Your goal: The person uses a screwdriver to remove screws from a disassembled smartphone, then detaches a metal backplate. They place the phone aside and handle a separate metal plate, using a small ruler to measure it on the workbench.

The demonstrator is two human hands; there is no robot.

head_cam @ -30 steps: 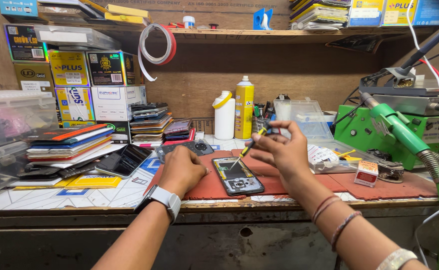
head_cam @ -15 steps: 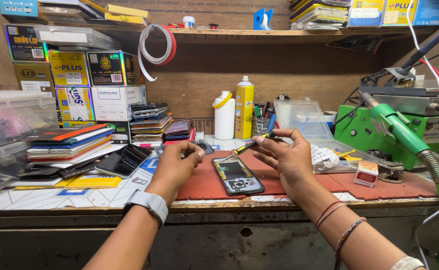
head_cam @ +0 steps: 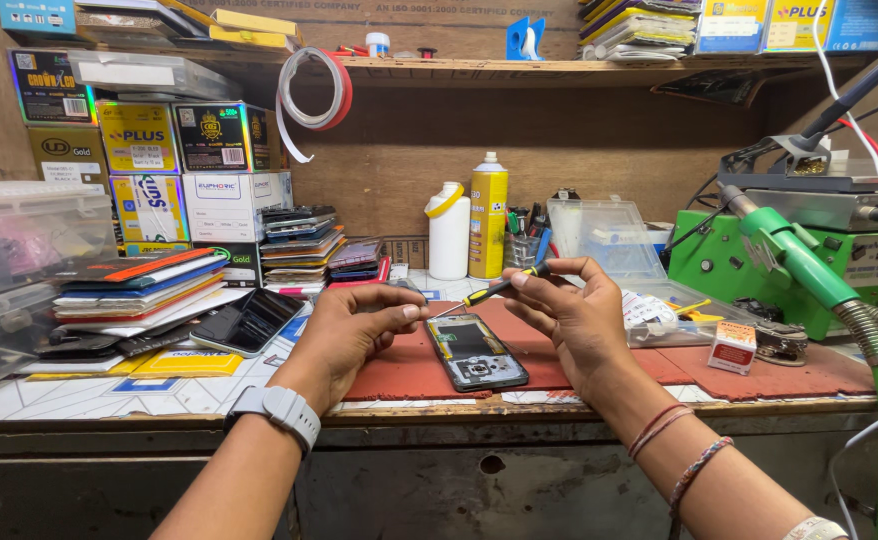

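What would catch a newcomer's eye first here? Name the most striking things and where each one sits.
First, the two hands at centre: the right hand holds a yellow-handled screwdriver whose tip meets the fingers of the left hand, just above an opened phone lying on the red mat. Next, the bright green machine at the right edge, then the stack of colourful boxes at the upper left.

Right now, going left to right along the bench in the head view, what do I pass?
Stack of flat packages → dark phone lying loose → left hand → opened phone on the red mat → right hand, holding a screwdriver → small red-and-white box → green machine.
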